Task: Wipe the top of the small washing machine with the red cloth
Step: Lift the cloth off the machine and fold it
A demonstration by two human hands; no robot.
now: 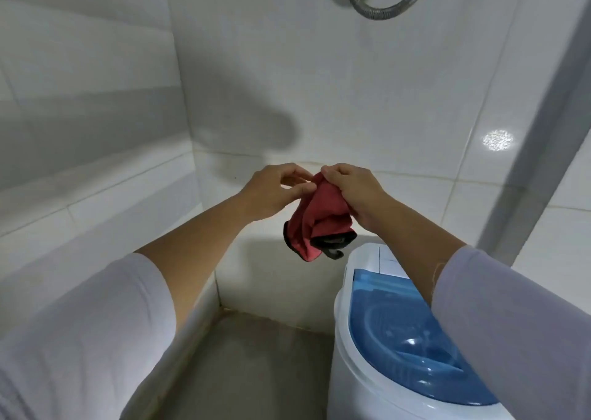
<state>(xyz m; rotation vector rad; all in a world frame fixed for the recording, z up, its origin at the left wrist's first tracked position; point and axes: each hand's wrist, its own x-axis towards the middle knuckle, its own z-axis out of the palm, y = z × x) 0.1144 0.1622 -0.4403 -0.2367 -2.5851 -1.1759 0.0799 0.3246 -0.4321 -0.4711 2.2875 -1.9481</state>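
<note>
A red cloth [319, 218] with a dark edge hangs bunched in the air in front of the tiled wall. My left hand [271, 191] pinches its upper left edge between thumb and fingers. My right hand [355, 192] grips the top of the cloth from the right. Below and to the right stands the small white washing machine [358, 375] with a translucent blue lid [403, 336]. My right forearm crosses above the lid and hides its right part. The cloth hangs above the machine's far left corner, apart from it.
White tiled walls [351, 84] close in at the back and the left. A low tiled ledge [96, 227] runs along the left. A metal shower hose [383, 7] loops at the top. Grey floor [256, 371] lies left of the machine. A pale vertical frame [543, 132] stands at the right.
</note>
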